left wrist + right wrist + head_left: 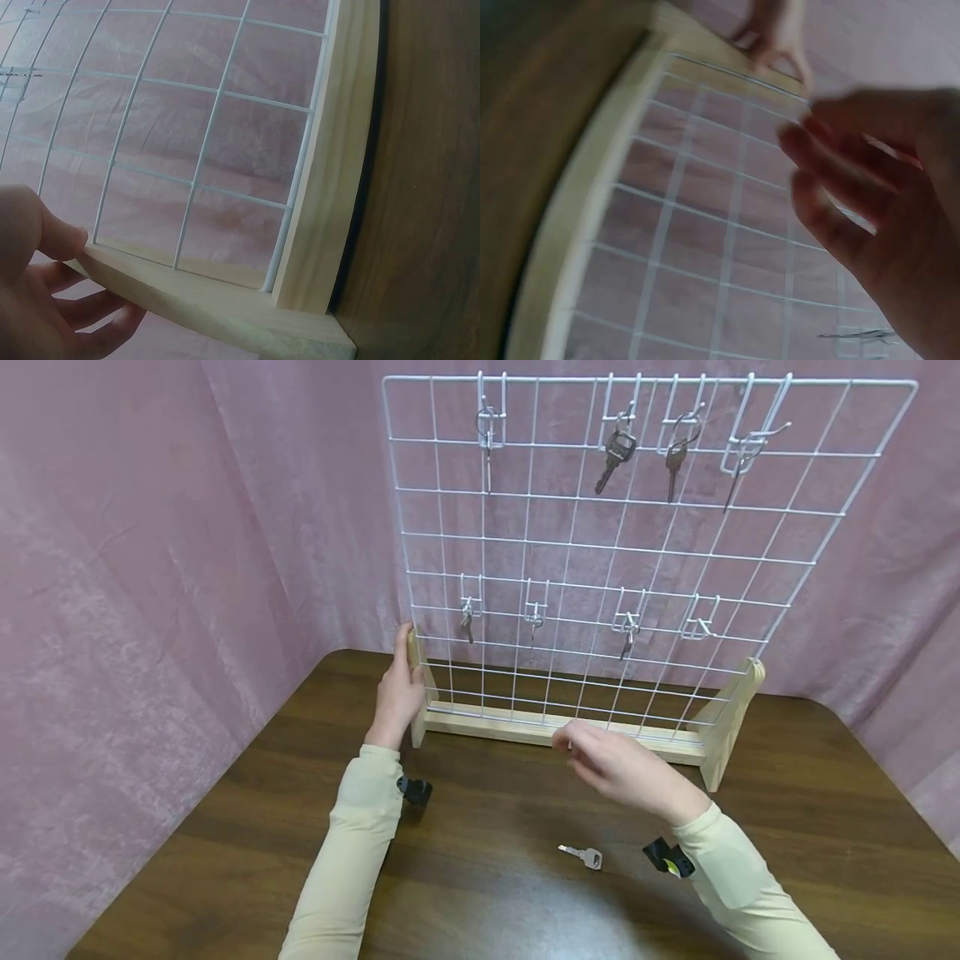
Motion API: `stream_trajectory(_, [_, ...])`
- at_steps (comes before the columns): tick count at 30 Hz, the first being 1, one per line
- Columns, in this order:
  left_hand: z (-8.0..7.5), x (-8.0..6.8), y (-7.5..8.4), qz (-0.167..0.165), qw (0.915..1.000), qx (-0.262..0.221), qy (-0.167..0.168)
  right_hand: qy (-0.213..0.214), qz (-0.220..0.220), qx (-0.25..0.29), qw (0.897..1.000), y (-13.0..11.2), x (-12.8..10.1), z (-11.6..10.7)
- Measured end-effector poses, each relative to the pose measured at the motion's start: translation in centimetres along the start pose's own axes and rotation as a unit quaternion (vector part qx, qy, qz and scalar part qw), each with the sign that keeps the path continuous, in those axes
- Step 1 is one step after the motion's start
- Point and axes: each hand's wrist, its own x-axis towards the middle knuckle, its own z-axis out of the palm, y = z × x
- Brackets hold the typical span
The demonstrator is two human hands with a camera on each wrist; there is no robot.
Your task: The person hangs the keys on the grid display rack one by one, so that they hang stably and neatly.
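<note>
White wire rack (645, 547) holds hanging keys (617, 453); left hand (400, 692) grips its wooden foot (417, 693).

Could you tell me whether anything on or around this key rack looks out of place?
One silver key lies loose on the table rather than hanging, and the lower-right hook on the wire grid looks empty. Otherwise nothing appears damaged.

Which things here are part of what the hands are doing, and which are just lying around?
In use:
left hand, gripping the rack by its post
right hand, empty, near the base
hung keys

Lying about:
key on the table
curtain
</note>
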Motion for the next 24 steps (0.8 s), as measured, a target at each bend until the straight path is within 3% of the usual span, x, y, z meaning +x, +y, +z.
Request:
stream_trajectory(4, [0.0, 0.1, 0.0, 0.004, 1.0, 0.001, -0.001, -0.116, -0.044, -0.011, 0.992, 0.2, -1.8, 1.2])
stream_trajectory(7, [0.0, 0.0, 0.0, 0.004, 1.0, 0.001, 0.0, -0.178, -0.034, 0.011, 0.983, 0.1, -2.9, 1.9])
stream_trajectory(13, [0.1, 0.0, 0.0, 0.005, 1.0, 0.003, -0.003, -0.239, 0.011, 0.073, 0.968, 0.1, -4.2, 2.5])
stream_trajectory(17, [0.1, -0.1, -0.1, 0.004, 1.0, 0.006, -0.002, -0.286, 0.042, 0.102, 0.952, -0.1, -4.5, 2.8])
stream_trajectory(20, [0.0, -0.1, -0.1, 0.006, 1.0, 0.007, -0.001, -0.318, 0.055, 0.108, 0.94, -0.3, -4.5, 3.0])
stream_trajectory(24, [0.0, 0.0, -0.1, 0.008, 0.9999, 0.011, 0.0, -0.338, 0.049, 0.096, 0.935, -0.3, -4.6, 3.4])
